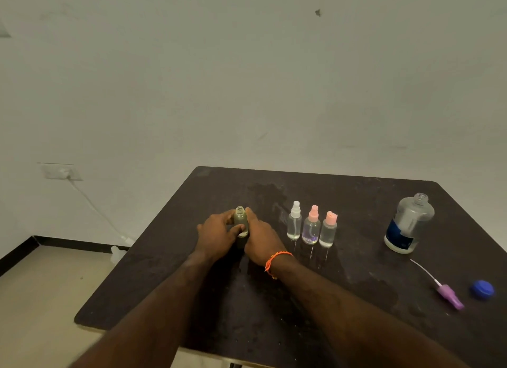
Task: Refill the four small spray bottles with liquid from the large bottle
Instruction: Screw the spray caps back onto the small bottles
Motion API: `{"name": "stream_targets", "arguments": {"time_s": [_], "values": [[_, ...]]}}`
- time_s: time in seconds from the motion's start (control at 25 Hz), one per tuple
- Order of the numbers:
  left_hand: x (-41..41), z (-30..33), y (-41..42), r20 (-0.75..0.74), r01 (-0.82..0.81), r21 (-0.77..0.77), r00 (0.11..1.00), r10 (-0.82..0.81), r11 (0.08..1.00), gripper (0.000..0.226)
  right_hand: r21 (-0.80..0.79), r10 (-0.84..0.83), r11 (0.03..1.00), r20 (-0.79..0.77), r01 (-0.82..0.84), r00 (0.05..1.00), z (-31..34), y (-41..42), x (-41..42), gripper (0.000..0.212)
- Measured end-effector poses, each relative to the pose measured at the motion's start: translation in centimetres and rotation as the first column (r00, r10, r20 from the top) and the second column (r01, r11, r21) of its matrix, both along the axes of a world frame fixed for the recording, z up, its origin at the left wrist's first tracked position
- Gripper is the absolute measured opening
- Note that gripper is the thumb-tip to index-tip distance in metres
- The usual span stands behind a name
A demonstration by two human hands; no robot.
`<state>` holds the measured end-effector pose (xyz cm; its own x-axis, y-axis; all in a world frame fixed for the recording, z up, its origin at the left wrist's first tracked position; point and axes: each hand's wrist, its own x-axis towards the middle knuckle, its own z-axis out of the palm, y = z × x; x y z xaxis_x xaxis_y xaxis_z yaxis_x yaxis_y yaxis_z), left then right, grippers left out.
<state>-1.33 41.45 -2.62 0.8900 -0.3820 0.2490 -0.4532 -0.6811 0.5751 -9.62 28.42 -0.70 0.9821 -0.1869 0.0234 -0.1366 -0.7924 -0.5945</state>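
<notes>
1. I see my left hand (216,234) on the dark bench (356,299), its grip curled round an uncapped small spray bottle (241,222), thumb across its front.
2. My right hand (260,241), an orange thread bracelet (275,259) at the wrist, closes its grip on the same bottle from the other side; the bottle stands upright between both hands.
3. Just right of that bottle stand three capped small bottles in a row: a white-capped spray bottle (295,222), a pink-capped spray bottle (312,226), and a pink flip-top bottle (328,230).
4. Well right of them stands the large bottle (408,225), uncapped, upright.
5. Nearer me than the large bottle lie a purple spray head (450,297) with its tube, and a blue cap (482,289) just beside it.
</notes>
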Motion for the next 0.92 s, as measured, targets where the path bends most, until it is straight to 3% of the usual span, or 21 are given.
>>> {"name": "stream_targets", "arguments": {"time_s": [0.4, 0.68, 0.92], "values": [[-9.1, 0.0, -1.9, -0.015, 0.224, -0.056, 0.974, -0.226, 0.973, 0.035, 0.007, -0.083, 0.997, 0.153, 0.083, 0.985, -0.1, -2.7, -11.1, 0.05], [-17.1, 0.1, -6.5, -0.014, 0.402, -0.078, 0.915, -0.404, 0.912, 0.038, -0.028, -0.215, 0.974, 0.178, 0.223, 0.96, 0.2, -7.0, -20.1, 0.043], [-20.3, 0.1, -9.7, -0.019, 0.405, -0.078, 0.913, -0.408, 0.911, 0.045, -0.081, -0.276, 0.954, 0.139, 0.289, 0.951, 0.3, -9.9, -23.8, 0.046]]}}
